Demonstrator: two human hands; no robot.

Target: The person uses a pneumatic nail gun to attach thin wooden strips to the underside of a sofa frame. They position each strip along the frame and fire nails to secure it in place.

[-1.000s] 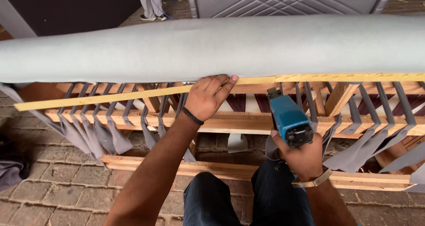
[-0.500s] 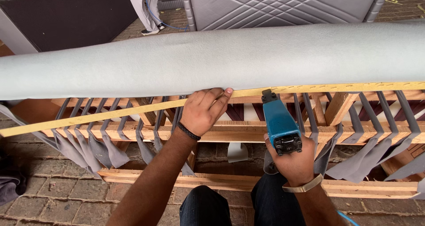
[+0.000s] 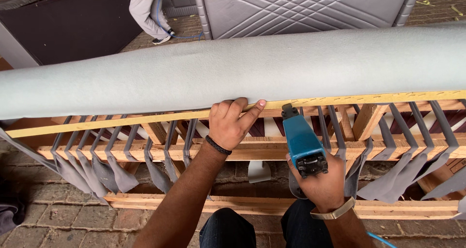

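Stapling step, I judge: left hand point(image 3: 233, 124) presses grey fabric point(image 3: 233, 73) onto the wooden rail point(image 3: 121, 120); right hand point(image 3: 320, 182), at its 4 o'clock, grips the blue staple gun point(image 3: 302, 143), which needs its nose kept flush

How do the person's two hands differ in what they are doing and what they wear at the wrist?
The left hand lies fingers spread, pressing the grey fabric edge against the yellow rail; the right hand is closed round a blue staple gun. The left wrist has a black band, the right a tan strap. Both are bare and work at the same rail.
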